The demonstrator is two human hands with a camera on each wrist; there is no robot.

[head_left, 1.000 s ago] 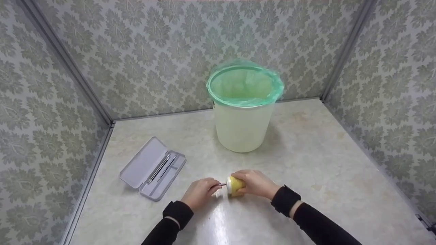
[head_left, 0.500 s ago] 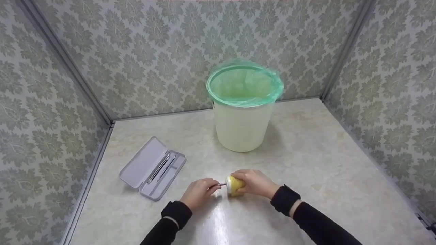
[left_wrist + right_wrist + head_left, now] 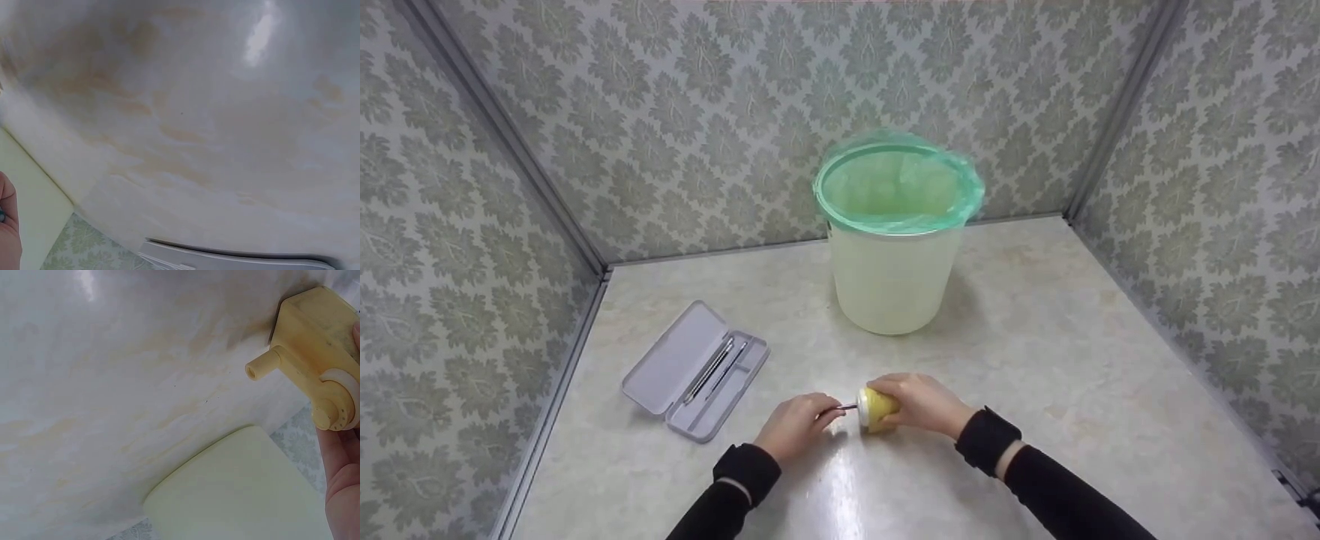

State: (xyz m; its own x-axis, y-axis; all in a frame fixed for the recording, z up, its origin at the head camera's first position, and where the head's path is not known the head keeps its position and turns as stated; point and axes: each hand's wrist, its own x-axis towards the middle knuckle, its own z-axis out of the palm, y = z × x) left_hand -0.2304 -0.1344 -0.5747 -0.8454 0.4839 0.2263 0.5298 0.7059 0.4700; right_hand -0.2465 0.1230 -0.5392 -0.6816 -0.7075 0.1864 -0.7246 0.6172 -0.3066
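In the head view a yellow crank pencil sharpener (image 3: 879,411) lies on its side on the table, its white front facing left. My right hand (image 3: 926,405) grips its body from the right. Pinched in my left hand (image 3: 795,427) is a thin dark pencil (image 3: 850,406), whose far end meets the white front. The right wrist view shows the sharpener's crank arm and knob (image 3: 262,364), with the fingers (image 3: 336,453) behind the body. Only part of the left hand (image 3: 8,236) shows at the edge of the left wrist view, around a dark pencil end.
An opened grey pencil case (image 3: 679,360) with several pencils (image 3: 711,371) lies left of the hands. Behind them stands a pale bin (image 3: 892,289) with a green bag (image 3: 840,217) over its rim. Patterned walls (image 3: 735,112) enclose the table on three sides.
Almost nothing differs; the left wrist has shifted slightly left, while the pencil and the sharpener keep their places.
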